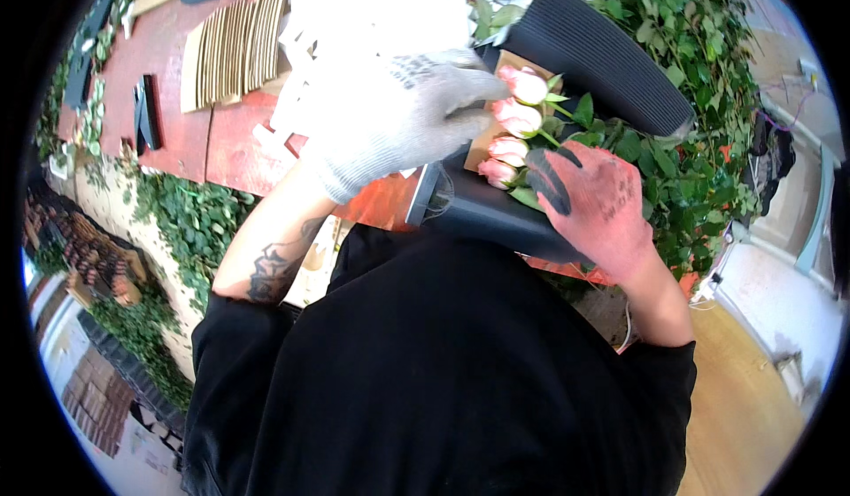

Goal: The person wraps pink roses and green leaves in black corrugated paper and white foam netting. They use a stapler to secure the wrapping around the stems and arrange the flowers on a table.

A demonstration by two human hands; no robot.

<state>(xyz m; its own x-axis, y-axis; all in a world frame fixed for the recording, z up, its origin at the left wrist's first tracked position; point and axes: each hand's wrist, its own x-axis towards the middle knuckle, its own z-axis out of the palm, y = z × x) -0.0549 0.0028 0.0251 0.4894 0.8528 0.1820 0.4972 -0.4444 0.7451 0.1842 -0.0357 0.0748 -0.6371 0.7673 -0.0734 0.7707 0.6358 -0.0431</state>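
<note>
Several pink roses lie in a column, heads to the left, on a strip of brown cardboard. Their green stems run right toward a mass of leaves. My left hand, in a pale grey knit glove, reaches in from the left with its fingertips at the upper rose heads and the cardboard's edge. My right hand, in a pink glove with dark fingertips, bends over the stems beside the lowest roses; its fingers partly hide what they touch. Under the roses is a black surface, with a black ribbed sheet beyond.
Leafy rose stems pile up along the right. On the red tabletop stand a row of folded brown cardboard pieces and a black stapler. White sheets, overexposed, cover the middle. More foliage hangs below the table's left edge.
</note>
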